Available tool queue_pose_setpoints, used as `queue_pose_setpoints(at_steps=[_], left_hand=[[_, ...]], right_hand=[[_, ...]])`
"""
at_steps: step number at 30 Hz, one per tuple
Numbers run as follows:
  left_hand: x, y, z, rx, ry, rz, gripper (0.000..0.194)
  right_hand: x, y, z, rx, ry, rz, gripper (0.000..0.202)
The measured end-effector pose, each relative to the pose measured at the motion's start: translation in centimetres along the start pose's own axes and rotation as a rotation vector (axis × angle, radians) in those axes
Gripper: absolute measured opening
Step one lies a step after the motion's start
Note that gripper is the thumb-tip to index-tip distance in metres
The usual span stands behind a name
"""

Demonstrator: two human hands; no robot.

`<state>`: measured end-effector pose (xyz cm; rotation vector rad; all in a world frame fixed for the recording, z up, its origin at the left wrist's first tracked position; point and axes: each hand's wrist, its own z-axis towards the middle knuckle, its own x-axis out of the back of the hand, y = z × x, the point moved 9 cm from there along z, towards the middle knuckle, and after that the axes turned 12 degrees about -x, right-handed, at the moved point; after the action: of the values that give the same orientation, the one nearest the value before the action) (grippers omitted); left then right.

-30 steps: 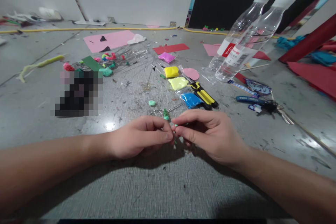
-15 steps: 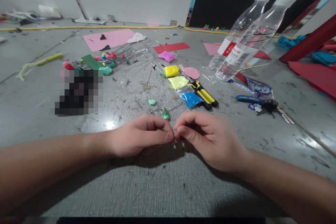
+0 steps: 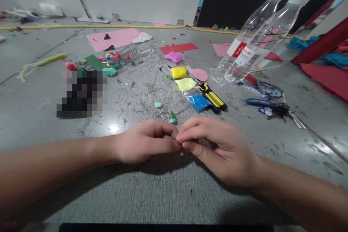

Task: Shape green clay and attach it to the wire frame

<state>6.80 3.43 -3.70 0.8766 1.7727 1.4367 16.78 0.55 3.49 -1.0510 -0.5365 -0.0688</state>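
Observation:
My left hand (image 3: 150,140) is closed in a pinch, its thumb against the curled index finger. Fingertip to fingertip with it, my right hand (image 3: 217,148) pinches too, thumb below and fingers above. Whatever sits between the fingertips is too small and covered to name. Just beyond the hands lies a bent wire piece (image 3: 163,115) with green clay (image 3: 172,116) on it. A little mint-green clay lump (image 3: 158,105) rests on the grey surface behind that. Farther back are a blue clay packet (image 3: 199,102) and yellow-black pliers (image 3: 213,98).
Two clear plastic bottles (image 3: 241,58) stand at the back right. Yellow packets (image 3: 178,72), a magenta packet (image 3: 174,57) and a pink paper disc (image 3: 199,75) lie mid-surface. A pixelated dark object (image 3: 81,96) is at left. Keys with tags (image 3: 280,110) lie right.
My right hand's fingers have straightened somewhat and shifted left, over the left fingertips. The left hand has hardly moved.

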Motion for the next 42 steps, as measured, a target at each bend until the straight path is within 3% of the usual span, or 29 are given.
queue_pose_setpoints(at_steps=[14, 23, 29, 42], left_hand=[[0.0, -0.1, 0.0, -0.010, 0.018, -0.070, 0.024], [-0.2, -0.1, -0.1, 0.039, 0.004, -0.055, 0.015], [-0.5, 0.3, 0.0, -0.017, -0.044, -0.037, 0.011], [-0.1, 0.5, 0.2, 0.002, 0.027, 0.089, 0.017]], right_hand=[[0.0, -0.3, 0.0, 0.095, 0.000, 0.002, 0.011], [-0.5, 0.8, 0.4, -0.018, -0.088, 0.148, 0.023], [-0.7, 1.3, 0.7, -0.106, -0.129, 0.212, 0.017], [-1.1, 3.4, 0.3, -0.397, -0.105, 0.267, 0.009]])
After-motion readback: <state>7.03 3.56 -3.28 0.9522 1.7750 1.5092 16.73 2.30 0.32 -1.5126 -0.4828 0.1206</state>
